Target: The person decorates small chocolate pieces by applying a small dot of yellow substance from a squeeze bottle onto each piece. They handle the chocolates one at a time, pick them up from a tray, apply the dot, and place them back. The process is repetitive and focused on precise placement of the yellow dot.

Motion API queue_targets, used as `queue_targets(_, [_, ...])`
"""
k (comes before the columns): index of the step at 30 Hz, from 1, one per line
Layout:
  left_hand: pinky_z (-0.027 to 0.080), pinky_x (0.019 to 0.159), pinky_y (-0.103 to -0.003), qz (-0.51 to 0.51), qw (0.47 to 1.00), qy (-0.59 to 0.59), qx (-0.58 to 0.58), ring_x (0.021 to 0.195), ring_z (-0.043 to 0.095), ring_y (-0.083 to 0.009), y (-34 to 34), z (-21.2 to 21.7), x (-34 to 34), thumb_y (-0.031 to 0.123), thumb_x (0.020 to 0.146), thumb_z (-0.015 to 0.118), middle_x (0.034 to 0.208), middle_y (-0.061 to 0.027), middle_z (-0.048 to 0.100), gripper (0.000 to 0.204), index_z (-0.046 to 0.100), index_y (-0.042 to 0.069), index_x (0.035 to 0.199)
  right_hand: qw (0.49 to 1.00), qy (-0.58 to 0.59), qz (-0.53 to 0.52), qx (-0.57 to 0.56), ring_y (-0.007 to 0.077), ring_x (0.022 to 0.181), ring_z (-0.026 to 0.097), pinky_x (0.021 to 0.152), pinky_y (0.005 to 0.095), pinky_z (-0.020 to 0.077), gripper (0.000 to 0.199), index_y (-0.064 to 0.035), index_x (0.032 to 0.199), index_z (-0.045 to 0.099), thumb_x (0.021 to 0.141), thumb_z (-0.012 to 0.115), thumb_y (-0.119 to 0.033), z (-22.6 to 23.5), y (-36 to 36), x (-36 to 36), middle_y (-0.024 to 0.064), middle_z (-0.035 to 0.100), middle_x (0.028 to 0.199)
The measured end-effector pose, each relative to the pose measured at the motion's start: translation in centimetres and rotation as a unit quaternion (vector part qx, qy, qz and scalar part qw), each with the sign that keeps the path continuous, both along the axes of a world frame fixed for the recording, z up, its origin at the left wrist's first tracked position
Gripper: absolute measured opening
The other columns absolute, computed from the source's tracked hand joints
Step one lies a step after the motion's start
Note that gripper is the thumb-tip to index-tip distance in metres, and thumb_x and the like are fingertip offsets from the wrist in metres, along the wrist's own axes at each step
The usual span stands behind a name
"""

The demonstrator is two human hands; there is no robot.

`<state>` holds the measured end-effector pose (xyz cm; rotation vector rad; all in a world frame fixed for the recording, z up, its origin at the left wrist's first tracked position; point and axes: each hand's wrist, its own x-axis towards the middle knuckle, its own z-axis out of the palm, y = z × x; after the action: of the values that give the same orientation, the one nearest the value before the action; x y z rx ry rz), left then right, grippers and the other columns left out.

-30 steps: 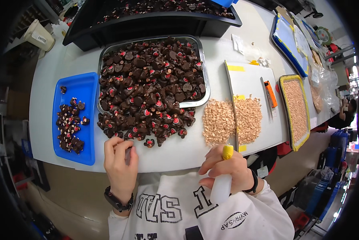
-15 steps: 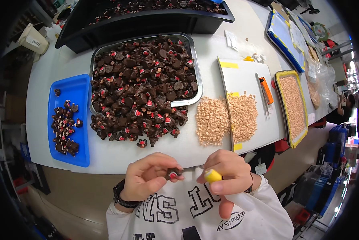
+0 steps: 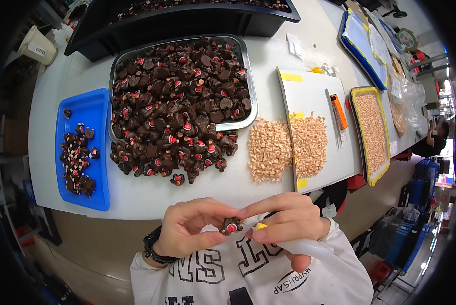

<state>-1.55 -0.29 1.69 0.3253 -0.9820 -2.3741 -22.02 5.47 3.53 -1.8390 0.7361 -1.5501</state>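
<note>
- Right hand (image 3: pixel 296 219) closer; forefinger now beside small, lumpy dark-brown, red-fronted figurine (image 3: pixel 231 227) pinched in left hand (image 3: pixel 188 227).
- Right grips yellow-tipped white plastic bottle (image 3: pixel 309 248); apparently both hands attend one piece.

Premises: a workshop, handling small pieces in bulk, as shown by the following. One long white worktable (image 3: pixel 146 197), running in front of my left hand (image 3: pixel 190 229) and right hand (image 3: pixel 294 221). On it, ahead of my left hand: one metal tray (image 3: pixel 252 109), heaped with small dark brown pieces (image 3: pixel 172 96); one large black bin (image 3: pixel 187 24) of similar stock behind. Further left: one blue tray (image 3: pixel 100 185), smaller batch. Ahead of my right hand: loose beige bits (image 3: pixel 271 150). Farther right: one yellow-edged tray (image 3: pixel 384 174) of like bits; beyond, blue boxes (image 3: pixel 426 180), another person (image 3: pixel 434 143).
</note>
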Motion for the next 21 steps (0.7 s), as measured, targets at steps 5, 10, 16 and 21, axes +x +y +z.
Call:
queue_targets(5, [0.049,0.085,-0.032,0.009,1.0,-0.018,-0.013,0.099,0.058,-0.0219,0.03,0.26,-0.15,-0.008,0.078,0.06,0.11,-0.0202,0.056,0.037,0.052,-0.012,0.113,1.0,-0.014,-0.006,0.012,0.0347,0.08,0.064,0.059,0.0361,0.0543,0.053,0.0056,0.097,0.059,0.093,0.038,-0.043,0.34,0.01,0.01,0.0077,0.06,0.064])
queue_targets(10, [0.049,0.086,-0.032,0.006,1.0,-0.018,-0.02,0.099,0.058,-0.0223,-0.07,0.34,-0.23,-0.008,0.077,0.06,0.11,-0.0205,0.055,0.037,0.052,-0.012,0.114,0.999,0.017,-0.009,0.028,0.0337,0.082,0.064,0.058,0.0349,0.0537,0.049,0.0051,0.096,0.059,0.093,0.035,-0.038,0.7,0.04,-0.14,0.008,0.059,0.063])
queue_targets(16, [0.049,0.087,-0.034,0.01,1.0,-0.013,-0.021,0.101,0.057,-0.0238,-0.01,0.18,-0.22,-0.009,0.077,0.059,0.11,-0.021,0.055,0.037,0.051,-0.012,0.114,0.998,0.044,-0.004,0.049,0.0335,0.084,0.064,0.058,0.0345,0.0533,0.048,0.0047,0.095,0.06,0.092,0.035,-0.036,0.94,0.0,-0.35,0.0081,0.059,0.062])
queue_targets(21, [0.047,0.09,-0.038,0.024,0.999,0.015,0.022,0.105,0.056,-0.0285,0.35,0.19,-0.23,-0.012,0.077,0.057,0.11,-0.0231,0.055,0.037,0.048,-0.011,0.113,1.0,0.008,-0.021,0.022,0.0345,0.083,0.064,0.056,0.0348,0.0533,0.048,0.004,0.093,0.06,0.092,0.035,-0.036,0.39,0.04,-0.05,0.008,0.059,0.061])
